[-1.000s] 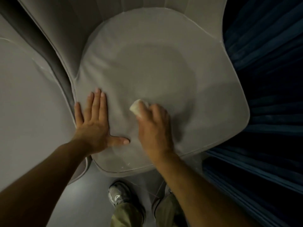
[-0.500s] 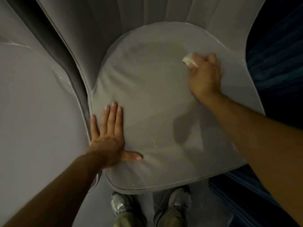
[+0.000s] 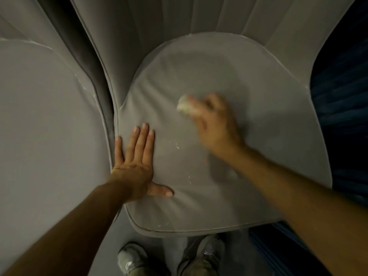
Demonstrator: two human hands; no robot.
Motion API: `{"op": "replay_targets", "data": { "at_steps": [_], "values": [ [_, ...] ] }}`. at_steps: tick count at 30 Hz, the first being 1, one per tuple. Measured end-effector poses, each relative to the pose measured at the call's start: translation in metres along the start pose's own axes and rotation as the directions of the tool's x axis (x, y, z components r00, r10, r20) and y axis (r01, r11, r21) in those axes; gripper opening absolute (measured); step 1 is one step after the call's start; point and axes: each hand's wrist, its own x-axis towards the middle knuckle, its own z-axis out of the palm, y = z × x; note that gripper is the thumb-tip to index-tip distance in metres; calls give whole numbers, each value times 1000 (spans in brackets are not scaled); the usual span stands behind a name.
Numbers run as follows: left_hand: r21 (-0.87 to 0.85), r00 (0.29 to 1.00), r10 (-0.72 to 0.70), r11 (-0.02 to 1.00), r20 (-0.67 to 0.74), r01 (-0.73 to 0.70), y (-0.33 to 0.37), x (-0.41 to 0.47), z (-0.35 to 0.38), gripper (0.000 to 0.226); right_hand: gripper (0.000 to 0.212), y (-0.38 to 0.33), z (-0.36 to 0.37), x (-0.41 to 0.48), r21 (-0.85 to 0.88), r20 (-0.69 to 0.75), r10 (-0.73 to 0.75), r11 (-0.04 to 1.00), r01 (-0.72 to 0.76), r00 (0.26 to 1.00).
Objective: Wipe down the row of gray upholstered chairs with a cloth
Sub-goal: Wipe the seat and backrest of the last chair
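Judging by the small pale wad it makes, your cloth (image 3: 184,106) is light, soft and limp, with no stiffness of its own, so it will only scrub where your fingers back it. Take it bunched in the palm with a fold left proud at the fingertips, much as you have it. Your right hand (image 3: 216,126) is curled round it, the wad poking out past the fingers on the hand's far left side, though the hand is blurred and you cannot make out each finger. Cloth and hand sit on the middle of the seat cushion (image 3: 229,206) of the gray chair (image 3: 179,20) in front of you. The cushion looks padded and yielding, with a surface likely to drag rather than slip, so expect to need steady pressure. Your left hand (image 3: 135,164) holds nothing: it lies flat near the cushion's left edge, fingers straight, thumb splayed out to the right, well apart from the right hand and nearer to you than the cloth. Between the two hands lie a few white flecks (image 3: 176,146), with more near the front piping. A neighbouring chair (image 3: 49,126) stands just beside on the left, and a dark blue curtain (image 3: 342,116) hangs on the right.
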Motion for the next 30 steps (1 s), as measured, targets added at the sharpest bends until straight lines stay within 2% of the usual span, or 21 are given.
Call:
{"op": "replay_targets", "data": {
  "at_steps": [2,4,6,9,11,14,16,18,20,22,26,29,30],
  "values": [
    [14,1000,-3,1000,-13,3,-3,-1,2,142,47,28,-10,27,-107,-113,196,972,-208,974],
    [-2,999,1,1000,-47,-1,-2,-1,2,143,42,43,-12,41,-236,-113,326,909,-344,939],
    [-42,1000,-3,999,-29,2,0,0,-1,140,39,33,-2,38,-257,-51,284,923,-288,957],
    [-33,999,1,999,48,1,0,1,-3,134,45,-8,21,7,-128,40,67,990,-61,997],
    [-29,998,5,1000,58,-3,1,1,-5,134,43,-31,29,-22,-99,59,5,995,1,998],
    [-25,999,44,999,8,-43,0,-6,-6,134,35,-46,28,-61,-80,86,-69,994,76,994],
    [-12,989,120,993,-81,-121,-7,-15,-3,131,31,-50,24,-81,-80,119,-112,989,122,987],
    [33,971,174,985,-167,-171,-16,-29,4,126,32,-51,19,-88,-9,141,-114,993,116,983],
    [68,975,158,986,-155,-149,-24,-40,8,125,37,-49,13,-79,123,123,-72,991,57,990],
    [63,983,135,990,-120,-128,-27,-42,11,124,40,-41,5,-57,149,48,32,988,-39,998],
    [31,986,121,993,-112,-118,-27,-37,13,126,44,-13,-4,4,-65,-115,196,977,-205,974],
    [24,988,116,993,-99,-114,-28,-36,17,128,38,0,1,43,-194,-111,397,890,-412,911],
    [22,988,116,993,-101,-115,-28,-37,17,128,36,0,4,50,-231,-93,430,868,-440,898]
  ]
}}
